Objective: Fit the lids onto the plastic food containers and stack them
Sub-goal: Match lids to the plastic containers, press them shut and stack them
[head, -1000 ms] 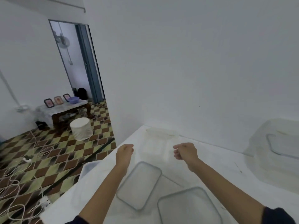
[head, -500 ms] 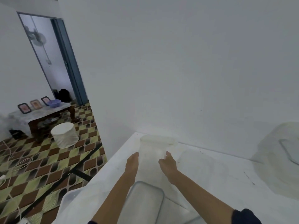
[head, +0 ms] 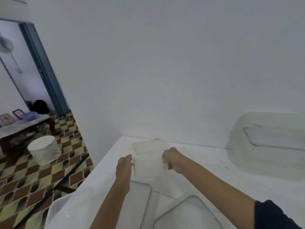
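Head view, near to far. At the near edge of the table (head: 206, 164) two clear lids lie flat side by side: the right lid (head: 186, 215) and, just beside it, the left lid (head: 140, 204), partly under the left forearm. A blurred clear plastic piece (head: 56, 210) sits at the near left edge; its kind cannot be told.

Towards the far left corner, the container (head: 148, 162) is held between both hands, lidless as far as the blur allows. The left hand (head: 123, 166) grips its left wall, fingers curled and pressed together. The right hand (head: 173, 159) grips its right wall, fingers curled round the edge. Whether the container touches the table cannot be told.

At the far right edge, against the wall, stands a large translucent tub (head: 264, 146), well apart from the hands.

Beyond the table, on the tiled floor: a white stool (head: 43, 151) and a low table carrying a purple bowl (head: 29, 115).
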